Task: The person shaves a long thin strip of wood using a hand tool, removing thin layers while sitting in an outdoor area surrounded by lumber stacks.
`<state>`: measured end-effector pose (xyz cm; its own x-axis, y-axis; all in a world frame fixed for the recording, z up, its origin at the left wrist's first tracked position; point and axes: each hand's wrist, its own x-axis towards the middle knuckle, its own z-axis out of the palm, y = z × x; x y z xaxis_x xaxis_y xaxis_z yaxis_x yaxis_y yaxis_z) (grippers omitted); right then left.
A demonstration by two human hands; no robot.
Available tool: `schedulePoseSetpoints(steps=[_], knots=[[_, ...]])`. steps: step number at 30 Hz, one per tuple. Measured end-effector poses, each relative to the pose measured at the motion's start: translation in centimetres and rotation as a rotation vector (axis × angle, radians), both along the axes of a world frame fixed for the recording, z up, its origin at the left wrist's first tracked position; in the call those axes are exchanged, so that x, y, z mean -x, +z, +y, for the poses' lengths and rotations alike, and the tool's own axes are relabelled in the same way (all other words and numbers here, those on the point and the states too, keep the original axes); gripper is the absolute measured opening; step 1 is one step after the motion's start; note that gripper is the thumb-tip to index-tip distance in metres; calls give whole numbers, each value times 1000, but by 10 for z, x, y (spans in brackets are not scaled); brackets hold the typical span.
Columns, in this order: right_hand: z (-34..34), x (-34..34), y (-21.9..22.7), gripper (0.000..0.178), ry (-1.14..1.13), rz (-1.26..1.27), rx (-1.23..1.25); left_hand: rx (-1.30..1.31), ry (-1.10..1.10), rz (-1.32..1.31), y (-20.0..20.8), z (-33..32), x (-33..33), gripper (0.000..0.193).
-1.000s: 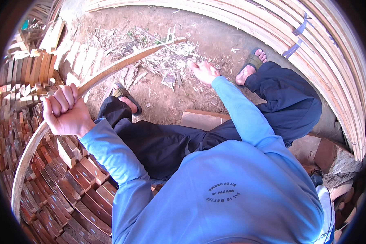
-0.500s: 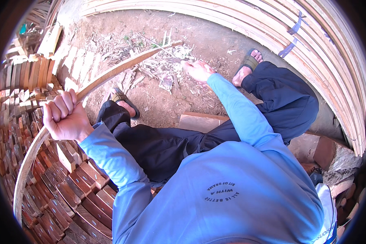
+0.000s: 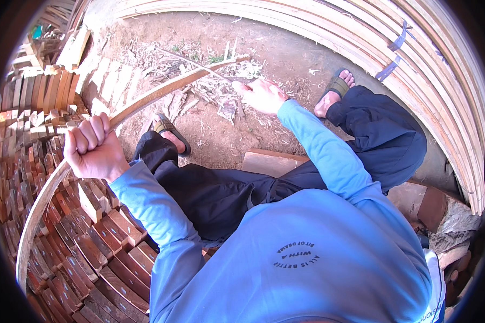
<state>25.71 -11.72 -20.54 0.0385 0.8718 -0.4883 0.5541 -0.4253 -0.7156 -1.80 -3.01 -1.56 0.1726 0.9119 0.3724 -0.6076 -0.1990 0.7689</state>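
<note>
1. Clamped in the left hand's (image 3: 96, 148) fist: a long wooden strip (image 3: 156, 95), running out past both sides of the knuckles.
2. Well apart, ahead and rightward: closed in the right hand (image 3: 261, 97), a thin rod (image 3: 184, 60), crossing the strip's far end; cannot tell whether touching.
3. Below the left hand: stacked wooden blocks (image 3: 99, 237).
4. On the ground beneath the right hand and leftward: wood shavings (image 3: 203, 94).
5. Farther right of both hands: long planks (image 3: 450, 107), stacked.
</note>
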Motion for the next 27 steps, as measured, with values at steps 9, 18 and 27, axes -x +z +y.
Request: schedulePoseSetpoints(steps=[9, 18, 27], knots=[[-11, -21, -35, 69, -129, 30, 259, -17, -27, 9, -1, -3, -7, 44], [-17, -43, -78, 64, -268, -47, 215, -25, -78, 7, 2, -8, -12, 44], [-30, -29, -73, 70, -151, -32, 91, -42, -73, 24, 0, -9, -16, 43]])
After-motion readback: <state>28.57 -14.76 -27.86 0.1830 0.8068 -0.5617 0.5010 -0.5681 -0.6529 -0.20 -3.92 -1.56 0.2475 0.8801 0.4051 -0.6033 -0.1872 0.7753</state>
